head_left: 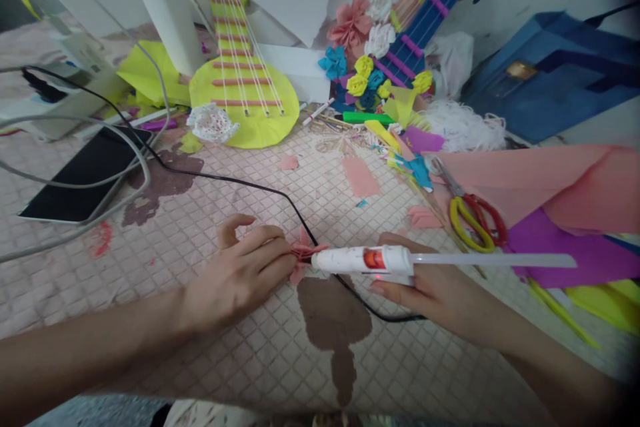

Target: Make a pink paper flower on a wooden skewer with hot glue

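Note:
In the middle of the table a small pink paper flower (301, 255) is pinched in the fingers of my left hand (245, 273); part of it is hidden behind them. A white hot glue gun (350, 259) lies level in the grip of my right hand (430, 280). Its nozzle points left and meets the flower, though I cannot tell whether they touch. From the gun's back end a long clear glue stick (495, 259) sticks out to the right. The gun's black cord (240, 181) runs across the table under it.
At the back stand a yellow paper guitar (250, 93) and a blue one (410, 47) with paper flowers. Scissors (470, 213) lie on the right by pink paper (540, 180). A dark tablet (85, 177) and grey cable (145, 167) are left. A blue bag (545, 93) stands back right.

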The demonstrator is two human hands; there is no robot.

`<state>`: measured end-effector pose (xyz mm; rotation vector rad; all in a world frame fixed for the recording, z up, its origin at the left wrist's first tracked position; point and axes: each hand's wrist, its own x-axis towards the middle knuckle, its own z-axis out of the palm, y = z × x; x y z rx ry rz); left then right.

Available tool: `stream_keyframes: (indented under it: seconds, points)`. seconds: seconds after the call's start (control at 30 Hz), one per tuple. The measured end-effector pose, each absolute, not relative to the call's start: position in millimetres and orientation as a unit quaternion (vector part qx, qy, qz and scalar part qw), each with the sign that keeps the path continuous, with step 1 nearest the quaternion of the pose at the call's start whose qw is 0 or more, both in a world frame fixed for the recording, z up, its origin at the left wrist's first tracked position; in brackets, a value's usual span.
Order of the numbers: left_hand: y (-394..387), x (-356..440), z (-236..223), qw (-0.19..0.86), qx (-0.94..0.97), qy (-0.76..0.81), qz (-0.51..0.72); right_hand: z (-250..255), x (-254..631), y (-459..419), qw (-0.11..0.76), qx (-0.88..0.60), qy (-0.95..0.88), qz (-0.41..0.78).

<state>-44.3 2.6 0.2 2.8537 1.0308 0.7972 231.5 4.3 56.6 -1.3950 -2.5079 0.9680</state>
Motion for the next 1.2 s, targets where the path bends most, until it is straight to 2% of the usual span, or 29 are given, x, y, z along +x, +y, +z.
stream_keyframes:
  seconds: [0.17, 0.37, 0.6, 0.87, 1.07, 1.2]
  points:
    - [4, -42, -1, 0.013, 0.899, 0.349, 0.265, 53, 234, 5, 0.093, -0.469, -0.798, 0.366]
    - [6, -41, 1, 0.071, 0.886, 0.374, 0.266, 53, 241, 5, 0.109, -0.496, -0.790, 0.343]
    - [6, -39, 3, 0.120, 0.873, 0.388, 0.271, 47, 246, 3, 0.090, -0.478, -0.785, 0.383]
    - [6, -39, 4, 0.139, 0.862, 0.405, 0.272, 52, 252, -1, 0.041, -0.487, -0.793, 0.363]
    - [9, -39, 0, 0.174, 0.852, 0.408, 0.278, 45, 269, -2, 0.068, -0.512, -0.777, 0.359]
    - [10, -39, -2, 0.179, 0.846, 0.418, 0.280, 35, 282, 10, 0.123, -0.547, -0.766, 0.315]
